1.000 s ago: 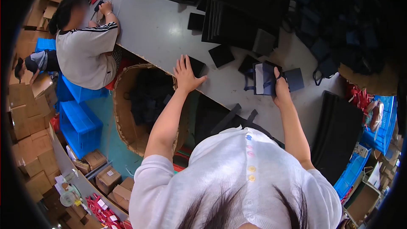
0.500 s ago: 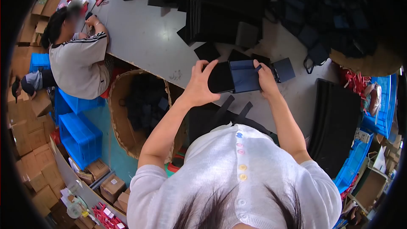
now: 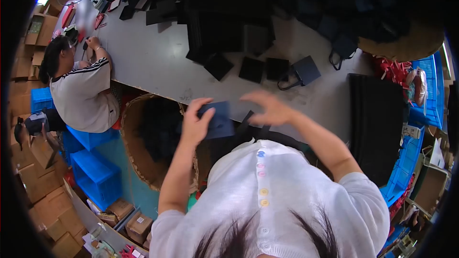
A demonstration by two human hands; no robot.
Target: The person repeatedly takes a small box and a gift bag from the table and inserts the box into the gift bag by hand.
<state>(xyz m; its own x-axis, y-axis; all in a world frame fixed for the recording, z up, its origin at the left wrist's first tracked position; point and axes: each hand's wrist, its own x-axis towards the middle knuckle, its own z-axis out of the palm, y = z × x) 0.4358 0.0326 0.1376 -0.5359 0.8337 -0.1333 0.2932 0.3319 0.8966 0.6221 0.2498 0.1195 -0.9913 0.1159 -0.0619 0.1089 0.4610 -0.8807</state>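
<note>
My left hand (image 3: 197, 120) grips a dark blue box (image 3: 220, 123) by its left side, thumb across its face, above the lap near the table's front edge. Whether it is a closed box or a folded bag, I cannot tell. My right hand (image 3: 270, 108) is apart from it, to the right, fingers spread and smeared by motion, with nothing seen in it. On the table beyond lie a small dark blue bag (image 3: 307, 70) with a dark loop handle and black square pieces (image 3: 251, 69).
A large open carton (image 3: 125, 129) with dark items stands below the table's left edge. Black sheets are stacked on the table (image 3: 162, 62) at the back, and a black stack (image 3: 375, 129) stands at right. A co-worker (image 3: 81, 91) sits at far left near blue crates (image 3: 95, 177).
My left hand has moved left and down with the dark blue box. My right hand has let go of it and opened. The view has shifted slightly.
</note>
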